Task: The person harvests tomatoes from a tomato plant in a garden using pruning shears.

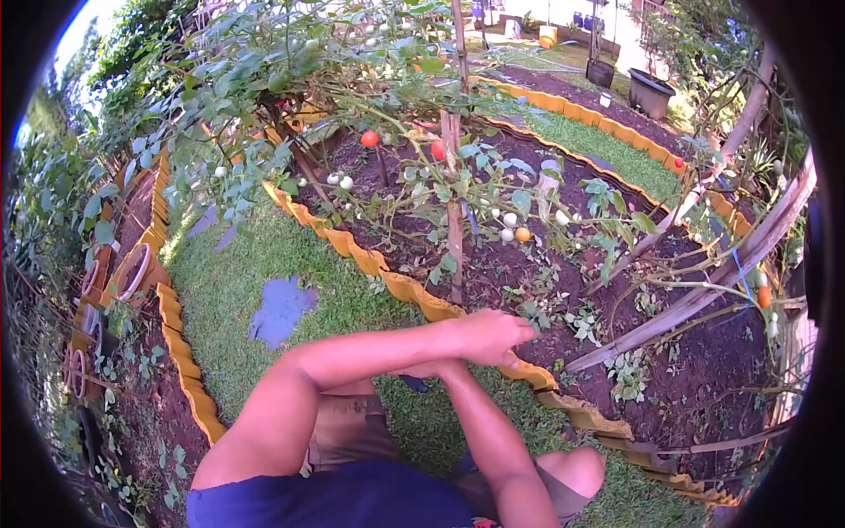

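Observation:
My left arm reaches across to the right, and my left hand (495, 336) hangs over the scalloped yellow edging (414, 295) of the bed. Its fingers are bent and close together; whatever they pinch, if anything, is too small to make out. Just beyond the fingertips are low green leaves (535, 314) on the dark soil. My right hand (427, 368) lies under the left forearm, its fingers mostly hidden. Below that hand a small dark thing (412, 383) shows against the grass. Above them, tomato plants (422, 189) carry red, orange and pale fruit, held by a wooden stake (454, 220).
Grass (220, 290) with a grey-blue flat stone (282, 310) runs along the left. A slanted pole (695, 304) crosses the bed at the right. Pots (132, 273) line the left bed, and a black tub (650, 92) stands at the back.

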{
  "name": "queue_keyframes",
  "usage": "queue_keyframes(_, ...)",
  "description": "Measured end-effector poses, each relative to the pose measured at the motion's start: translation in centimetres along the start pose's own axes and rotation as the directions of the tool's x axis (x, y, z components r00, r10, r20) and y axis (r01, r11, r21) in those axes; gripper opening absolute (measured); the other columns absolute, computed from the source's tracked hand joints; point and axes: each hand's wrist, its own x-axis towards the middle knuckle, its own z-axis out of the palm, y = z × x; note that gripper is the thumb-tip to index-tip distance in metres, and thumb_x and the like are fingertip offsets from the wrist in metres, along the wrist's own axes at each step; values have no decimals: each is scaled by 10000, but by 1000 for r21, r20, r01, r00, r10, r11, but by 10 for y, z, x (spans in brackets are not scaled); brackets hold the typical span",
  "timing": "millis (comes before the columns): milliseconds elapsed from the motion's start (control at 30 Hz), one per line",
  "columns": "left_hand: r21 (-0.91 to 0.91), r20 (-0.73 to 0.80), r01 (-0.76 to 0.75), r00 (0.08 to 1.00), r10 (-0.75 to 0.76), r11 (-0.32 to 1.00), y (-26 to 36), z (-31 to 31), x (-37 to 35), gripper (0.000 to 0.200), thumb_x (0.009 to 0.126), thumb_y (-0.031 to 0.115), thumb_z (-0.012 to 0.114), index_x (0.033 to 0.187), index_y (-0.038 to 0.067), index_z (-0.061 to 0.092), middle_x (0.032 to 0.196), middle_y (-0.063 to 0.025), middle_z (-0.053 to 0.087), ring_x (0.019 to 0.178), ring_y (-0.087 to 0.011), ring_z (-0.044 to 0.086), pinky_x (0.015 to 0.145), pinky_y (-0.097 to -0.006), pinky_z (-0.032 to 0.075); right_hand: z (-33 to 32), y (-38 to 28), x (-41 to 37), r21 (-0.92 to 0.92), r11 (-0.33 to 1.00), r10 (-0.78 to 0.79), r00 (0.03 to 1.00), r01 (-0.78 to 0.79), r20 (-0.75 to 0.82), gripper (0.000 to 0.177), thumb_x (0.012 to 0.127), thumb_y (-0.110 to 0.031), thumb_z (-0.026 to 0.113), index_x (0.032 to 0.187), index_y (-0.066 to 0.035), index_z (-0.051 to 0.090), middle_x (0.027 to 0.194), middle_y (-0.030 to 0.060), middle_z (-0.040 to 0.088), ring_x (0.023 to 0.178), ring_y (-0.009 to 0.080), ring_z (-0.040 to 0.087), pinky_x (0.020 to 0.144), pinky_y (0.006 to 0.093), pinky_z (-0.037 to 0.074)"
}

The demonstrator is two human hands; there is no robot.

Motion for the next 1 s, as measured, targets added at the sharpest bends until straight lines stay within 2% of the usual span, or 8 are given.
queue_keyframes(300,-303,45,-92,993,111,949,-4,15,-53,585,920,277,716,1433,65,532,1318,-164,638,1169,-376,647,999,-481,522,11,30,23,-96,921,384,920,-377,74,420,833,-380,721,1202,-180,750,1161,133,750,1076,318,722,941,484,542)
queue_keyframes(433,-204,-330,-232,931,156,951,-30,50,-47,539,952,270,679,1439,92,532,1372,-141,590,1236,-358,604,1030,-480,502,10,33,31,-104,919,390,913,-379,116,510,775,-480,772,1169,-157,749,1104,122,764,1032,302,734,913,461,548)
queue_keyframes(733,-243,-273,-123,961,54,962,-65,67,-44,528,984,262,632,1467,100,489,1431,-131,535,1297,-344,554,1052,-462,489,30,73,32,105,900,399,898,-422,186,612,770,-510,805,1202,-90,698,1061,121,763,984,252,732,906,413,542)
queue_keyframes(767,-268,-261,-86,965,14,960,-69,68,-43,527,987,265,629,1468,104,488,1433,-130,533,1290,-346,558,1049,-460,492,60,95,12,481,830,286,956,-282,66,596,784,-496,796,1204,-85,697,1098,122,754,1014,246,723,929,411,533)
queue_keyframes(833,-247,-326,-20,943,-63,969,-75,62,-40,492,996,274,609,1455,133,500,1398,-143,562,1196,-370,613,1000,-462,522,75,93,-15,650,754,260,952,-94,-163,594,799,-495,774,1221,-85,694,1160,130,736,1059,250,708,959,409,520)
queue_keyframes(900,-425,-150,198,947,-285,883,-82,55,-43,469,980,249,601,1418,101,522,1381,-165,555,1228,-367,585,1023,-468,507,73,56,-41,372,910,303,905,-181,-300,623,801,-520,746,1251,-94,689,1211,143,718,1091,270,696,973,409,510)
queue_keyframes(967,-492,15,427,875,-484,758,-94,68,-51,483,967,253,602,1424,119,519,1337,-199,588,1155,-393,617,982,-481,525,31,16,-67,99,737,585,705,-669,401,664,768,-578,719,1173,-53,733,1102,198,742,1036,339,712,924,414,531)
queue_keyframes(1000,-481,79,545,807,-585,687,-101,87,-59,511,962,270,608,1448,153,504,1301,-221,624,1066,-420,663,930,-491,552,21,6,-79,72,695,619,647,-715,445,679,758,-594,713,1153,-43,740,1105,205,741,1032,341,714,917,414,535)
